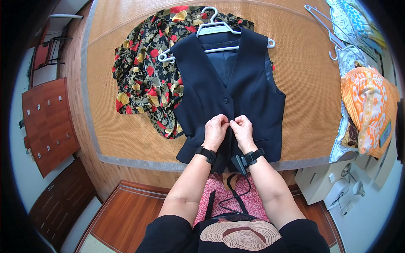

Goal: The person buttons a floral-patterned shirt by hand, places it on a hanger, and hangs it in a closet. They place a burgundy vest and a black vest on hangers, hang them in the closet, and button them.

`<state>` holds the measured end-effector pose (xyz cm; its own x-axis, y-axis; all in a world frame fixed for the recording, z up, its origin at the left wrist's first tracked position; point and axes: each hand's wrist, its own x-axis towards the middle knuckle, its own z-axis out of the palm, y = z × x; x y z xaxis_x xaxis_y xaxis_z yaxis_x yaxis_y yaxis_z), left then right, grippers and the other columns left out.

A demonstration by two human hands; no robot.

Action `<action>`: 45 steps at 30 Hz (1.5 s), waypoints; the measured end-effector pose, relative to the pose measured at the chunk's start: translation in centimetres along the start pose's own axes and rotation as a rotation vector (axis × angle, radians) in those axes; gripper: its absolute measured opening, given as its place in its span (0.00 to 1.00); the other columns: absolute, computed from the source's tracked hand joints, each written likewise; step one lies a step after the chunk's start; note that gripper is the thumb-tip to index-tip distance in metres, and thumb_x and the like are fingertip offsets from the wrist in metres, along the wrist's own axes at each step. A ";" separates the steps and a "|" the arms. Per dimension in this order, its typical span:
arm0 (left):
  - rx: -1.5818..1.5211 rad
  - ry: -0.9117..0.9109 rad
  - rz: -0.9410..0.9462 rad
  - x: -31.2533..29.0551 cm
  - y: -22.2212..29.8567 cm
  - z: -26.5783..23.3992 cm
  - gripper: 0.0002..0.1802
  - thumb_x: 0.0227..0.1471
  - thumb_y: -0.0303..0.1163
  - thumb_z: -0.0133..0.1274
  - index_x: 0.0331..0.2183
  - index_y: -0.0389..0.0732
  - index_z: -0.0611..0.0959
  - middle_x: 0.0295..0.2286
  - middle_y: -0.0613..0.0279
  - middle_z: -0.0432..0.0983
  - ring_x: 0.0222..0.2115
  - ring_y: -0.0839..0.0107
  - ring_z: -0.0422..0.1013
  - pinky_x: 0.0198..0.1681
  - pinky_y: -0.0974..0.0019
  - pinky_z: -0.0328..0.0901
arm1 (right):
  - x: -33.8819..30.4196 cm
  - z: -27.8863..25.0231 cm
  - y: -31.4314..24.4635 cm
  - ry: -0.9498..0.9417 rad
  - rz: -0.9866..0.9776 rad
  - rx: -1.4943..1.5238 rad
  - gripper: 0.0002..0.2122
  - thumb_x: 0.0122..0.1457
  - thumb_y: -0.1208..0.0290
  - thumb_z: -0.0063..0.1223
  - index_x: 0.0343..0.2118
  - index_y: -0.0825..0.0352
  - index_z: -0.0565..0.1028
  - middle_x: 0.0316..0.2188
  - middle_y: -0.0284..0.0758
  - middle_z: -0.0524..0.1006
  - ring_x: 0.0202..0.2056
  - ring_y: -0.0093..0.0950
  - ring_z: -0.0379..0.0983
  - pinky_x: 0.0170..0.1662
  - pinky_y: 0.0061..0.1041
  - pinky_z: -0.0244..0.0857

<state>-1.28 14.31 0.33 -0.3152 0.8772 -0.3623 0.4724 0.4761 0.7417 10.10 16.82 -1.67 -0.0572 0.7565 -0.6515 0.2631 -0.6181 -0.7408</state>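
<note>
A dark navy vest (202, 95) lies front up on the mat, its shoulders on a pale grey-blue hanger (217, 29). One button (225, 101) shows at the base of its V neck, where the two front edges meet. Lower down the front, my left hand (215, 133) pinches the vest's front edge between thumb and fingers. Close beside it, my right hand (242, 131) pinches the other front edge, the fingertips nearly touching. Whatever small part lies between the fingertips is hidden. Both wrists wear black straps.
A floral black, red and yellow garment (141, 71) lies partly under the vest's left side. The woven tan mat (310, 105) has a grey border. At the right are empty hangers (333, 40), an orange patterned cloth (369, 107) and blue-white bedding (344, 84).
</note>
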 end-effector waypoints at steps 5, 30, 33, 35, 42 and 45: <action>-0.114 -0.027 -0.101 0.1 -1.1 0.4 0.04 0.41 0.23 0.56 0.24 0.35 0.77 0.19 0.59 0.74 0.21 0.72 0.71 0.26 0.72 0.66 | 0.1 -0.1 -0.2 -0.034 0.023 0.143 0.06 0.46 0.82 0.54 0.24 0.68 0.68 0.20 0.28 0.69 0.23 0.17 0.64 0.28 0.17 0.61; 0.141 0.155 -0.155 -9.7 -1.9 5.0 0.27 0.32 0.23 0.58 0.39 0.38 0.69 0.39 0.52 0.65 0.43 0.54 0.63 0.47 0.58 0.59 | -3.3 -2.3 5.8 -0.268 -0.193 -0.365 0.06 0.52 0.80 0.45 0.33 0.70 0.72 0.25 0.37 0.75 0.26 0.28 0.72 0.29 0.24 0.67; 0.027 0.196 -0.132 -9.8 -3.1 5.0 0.17 0.37 0.20 0.50 0.36 0.39 0.74 0.36 0.54 0.70 0.39 0.56 0.66 0.44 0.60 0.62 | -3.6 -2.0 5.1 -0.244 -0.294 -0.413 0.08 0.48 0.80 0.47 0.32 0.69 0.72 0.29 0.42 0.75 0.32 0.39 0.72 0.35 0.32 0.67; -0.066 0.205 -0.130 -9.7 -3.9 4.8 0.12 0.42 0.20 0.50 0.34 0.38 0.77 0.31 0.56 0.72 0.32 0.60 0.71 0.37 0.65 0.66 | -3.8 -1.5 5.1 -0.153 -0.415 -0.514 0.07 0.46 0.81 0.49 0.31 0.69 0.72 0.25 0.42 0.74 0.26 0.36 0.72 0.31 0.28 0.66; -0.094 0.244 -0.136 -9.7 -3.7 4.2 0.09 0.44 0.23 0.51 0.32 0.37 0.79 0.29 0.56 0.74 0.31 0.62 0.72 0.36 0.67 0.66 | -3.6 -0.5 4.4 -0.135 -0.445 -0.599 0.02 0.47 0.78 0.49 0.24 0.69 0.69 0.25 0.41 0.72 0.30 0.42 0.70 0.33 0.36 0.65; -0.094 0.269 -0.134 -10.1 -3.5 4.3 0.09 0.44 0.23 0.51 0.32 0.36 0.79 0.29 0.56 0.74 0.30 0.62 0.72 0.35 0.67 0.66 | -4.1 -1.1 4.6 -0.157 -0.503 -0.557 0.02 0.48 0.77 0.49 0.25 0.68 0.69 0.25 0.41 0.72 0.30 0.42 0.69 0.33 0.37 0.65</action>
<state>3.78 4.08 -1.09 -0.5822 0.7528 -0.3072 0.3380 0.5677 0.7506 12.56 11.13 -2.24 -0.4236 0.8532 -0.3044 0.6136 0.0231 -0.7892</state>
